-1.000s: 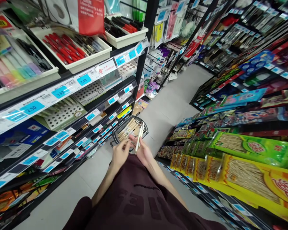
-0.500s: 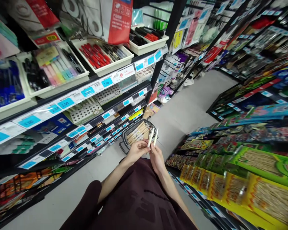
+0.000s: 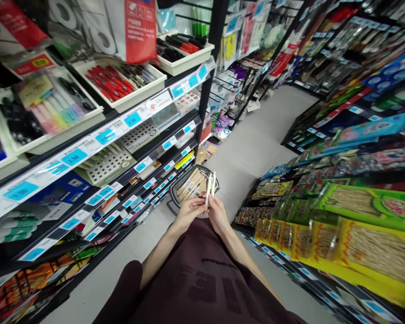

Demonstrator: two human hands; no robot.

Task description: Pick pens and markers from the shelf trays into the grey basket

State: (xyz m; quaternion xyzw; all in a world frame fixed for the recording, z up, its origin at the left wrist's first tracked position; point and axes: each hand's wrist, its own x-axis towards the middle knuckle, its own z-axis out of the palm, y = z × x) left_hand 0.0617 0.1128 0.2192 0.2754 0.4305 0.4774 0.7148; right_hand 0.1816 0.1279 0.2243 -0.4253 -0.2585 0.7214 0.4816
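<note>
Two slim white pens (image 3: 208, 186) stand upright, side by side, between my hands in front of my body. My left hand (image 3: 191, 210) has its fingers closed around the lower end of the left pen. My right hand (image 3: 218, 213) is closed on the pens from the other side, its fingertips close to those of my left hand. Beyond my hands a dark basket (image 3: 171, 208) sits low by the shelf, holding several tan, stick-like packs (image 3: 193, 182). The pens overlap the basket's right side in view.
A shelf on the left carries white trays of red pens (image 3: 111, 83), black markers and pastel highlighters (image 3: 54, 112), above price labels (image 3: 132, 119). Snack packs (image 3: 374, 243) fill the right shelf. A grey floor aisle (image 3: 253, 135) runs between the shelves.
The view has shifted, so the left shelf sits further left. The two pens have come closer together and more upright, and my hands have drawn nearer each other.
</note>
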